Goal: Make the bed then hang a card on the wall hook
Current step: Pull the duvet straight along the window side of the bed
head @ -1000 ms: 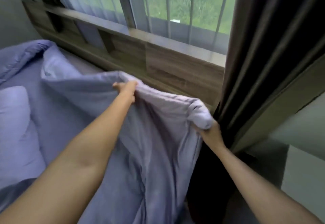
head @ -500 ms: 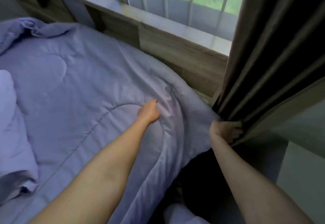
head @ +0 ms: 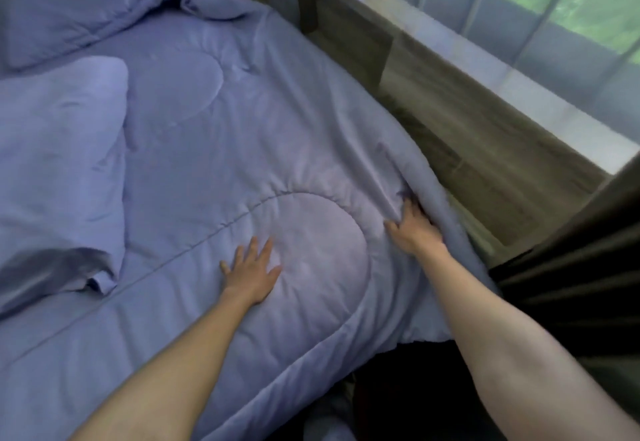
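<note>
A lavender quilted comforter (head: 242, 150) lies spread over the bed, with curved stitch lines across it. My left hand (head: 251, 269) lies flat on it, fingers spread, near the bed's near edge. My right hand (head: 414, 229) presses with straight fingers into the fold of the comforter's right edge, beside the wooden bed frame. A lavender pillow (head: 59, 150) lies on the left part of the bed. The comforter's far end is bunched up (head: 104, 8). No card or wall hook is in view.
A wooden bed frame with a shelf ledge (head: 450, 101) runs along the right side under a barred window (head: 554, 8). A dark curtain (head: 588, 267) hangs at the right. Below the bed's near corner the floor is in dark shadow (head: 398, 388).
The lifted comforter has been laid flat on the bed. My left hand went from gripping its edge to lying flat. My right hand moved from the curtain side onto the comforter's right edge.
</note>
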